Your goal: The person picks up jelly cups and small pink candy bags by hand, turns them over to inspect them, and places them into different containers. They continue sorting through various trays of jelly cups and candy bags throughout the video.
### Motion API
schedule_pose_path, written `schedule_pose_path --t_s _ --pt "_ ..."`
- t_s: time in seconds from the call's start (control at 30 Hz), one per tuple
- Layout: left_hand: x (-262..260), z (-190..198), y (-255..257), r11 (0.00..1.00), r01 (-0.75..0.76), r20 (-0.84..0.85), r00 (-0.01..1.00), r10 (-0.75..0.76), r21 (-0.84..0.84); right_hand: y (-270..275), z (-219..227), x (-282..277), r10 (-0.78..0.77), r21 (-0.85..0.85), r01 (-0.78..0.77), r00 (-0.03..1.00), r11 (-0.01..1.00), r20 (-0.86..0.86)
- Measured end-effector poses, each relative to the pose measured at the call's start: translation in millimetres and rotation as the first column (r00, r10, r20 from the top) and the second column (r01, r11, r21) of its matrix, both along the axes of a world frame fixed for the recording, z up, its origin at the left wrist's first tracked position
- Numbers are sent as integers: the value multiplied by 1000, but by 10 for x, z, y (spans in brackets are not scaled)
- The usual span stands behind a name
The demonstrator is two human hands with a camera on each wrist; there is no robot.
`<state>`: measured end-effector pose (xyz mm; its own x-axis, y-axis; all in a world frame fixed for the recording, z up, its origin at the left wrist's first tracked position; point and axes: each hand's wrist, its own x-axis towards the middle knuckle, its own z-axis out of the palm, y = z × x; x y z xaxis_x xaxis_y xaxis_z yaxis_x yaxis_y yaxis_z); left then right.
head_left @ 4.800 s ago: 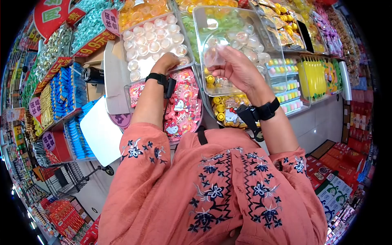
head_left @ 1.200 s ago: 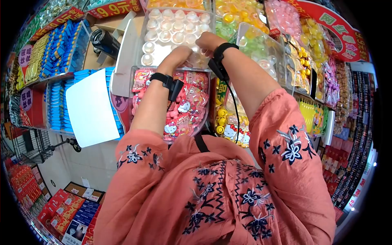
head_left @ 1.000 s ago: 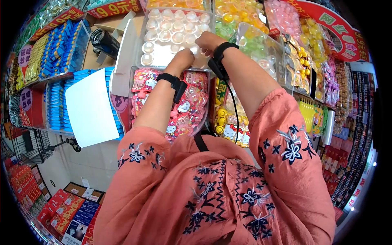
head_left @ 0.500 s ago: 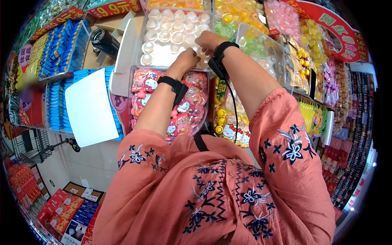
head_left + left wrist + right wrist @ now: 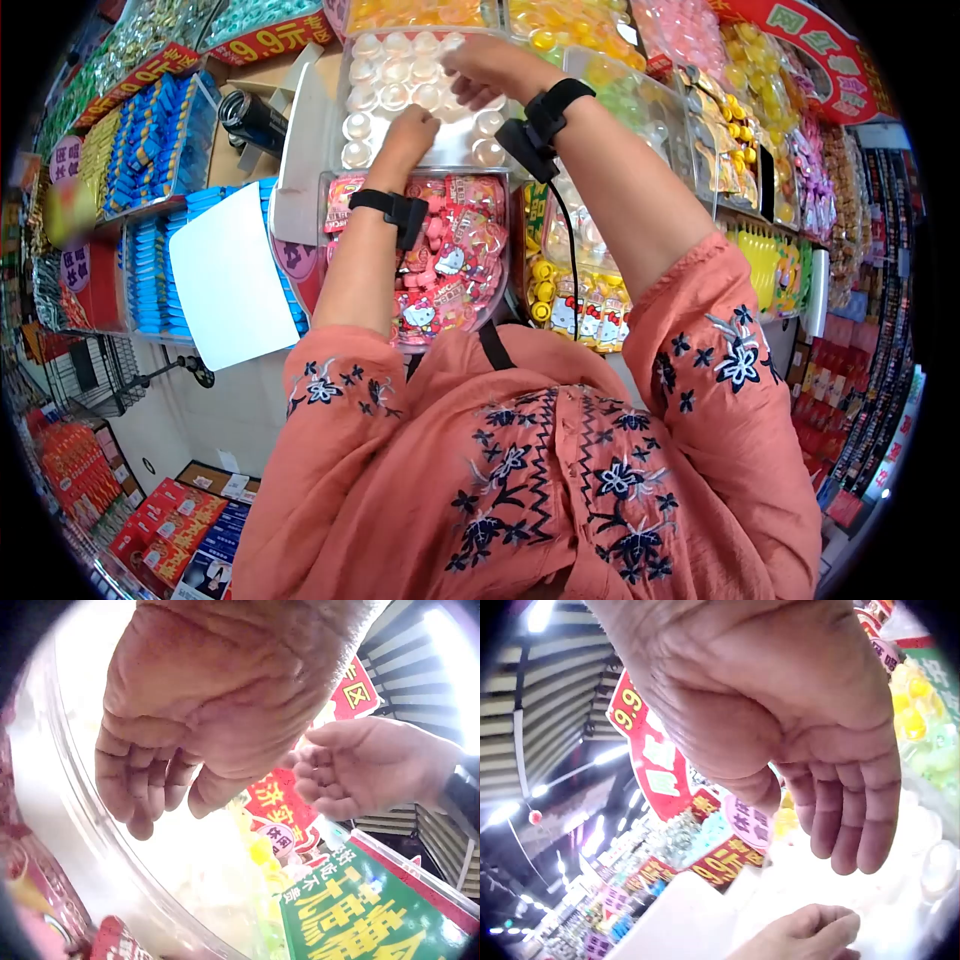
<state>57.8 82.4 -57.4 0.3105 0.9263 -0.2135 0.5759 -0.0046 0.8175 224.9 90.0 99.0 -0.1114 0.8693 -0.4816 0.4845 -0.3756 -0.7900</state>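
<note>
In the head view, a clear tray (image 5: 455, 138) holds rows of pale round cups (image 5: 395, 96); its lower middle shows bare white. My left hand (image 5: 408, 140) is low over this bare part, fingers loosely bent. Higher and to the right, my right hand (image 5: 500, 72) hangs palm down above the cups, hiding some of them. The left wrist view shows the left hand (image 5: 217, 697) with slack, bent fingers and nothing between them. In the right wrist view, the right hand (image 5: 802, 720) has relaxed, nearly straight fingers and holds nothing.
Pink candy packets (image 5: 450, 260) fill a bin below the tray. A clear box (image 5: 640, 125) lies to the right. On the left are a white sheet (image 5: 235, 285), a dark bottle (image 5: 250, 120) and blue packets (image 5: 150, 150). A black cable (image 5: 573, 240) hangs from the right wrist.
My left hand has moved left from the tray's right part, and my right hand has moved up and left with its fingers loosened. Cups at the tray's lower right are uncovered.
</note>
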Motion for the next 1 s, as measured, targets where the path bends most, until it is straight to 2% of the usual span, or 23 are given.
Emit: schedule_pose_path --t_s 0.13,0.23,0.27,0.4,0.5,0.57,0.67,0.8,0.9,1.0 --pt "-174 -164 148 988 -78 -120 988 94 132 -289 465 -33 -4 195 59 963 979 -268" --pt "-177 -10 27 993 -104 -55 993 107 60 -678 791 17 -35 255 128 940 958 -341" --pt "-167 13 4 995 -86 -65 994 89 54 -791 838 75 -65 207 148 930 967 -363" --pt "-103 343 -292 991 -102 105 988 110 -84 -1317 847 454 -149 177 228 916 958 -373" --pt "-20 576 -478 994 -59 180 981 74 -87 -1729 834 872 -277 146 352 884 924 -377" --pt "35 739 -555 992 -11 209 977 37 -126 -1983 823 1140 -392 156 479 834 864 -389" --pt "126 1098 -689 992 43 262 965 -10 -121 -2316 655 1490 -509 167 637 724 753 -465" --pt "291 1792 -892 996 86 322 944 -79 -9 -2680 459 1752 -578 131 746 602 653 -550" --pt "535 2431 -1126 981 175 279 941 -193 88 -2858 361 1862 -596 138 779 568 612 -567" --pt "948 2793 -1351 960 250 301 913 -277 126 -2990 276 1972 -591 106 795 526 598 -611"
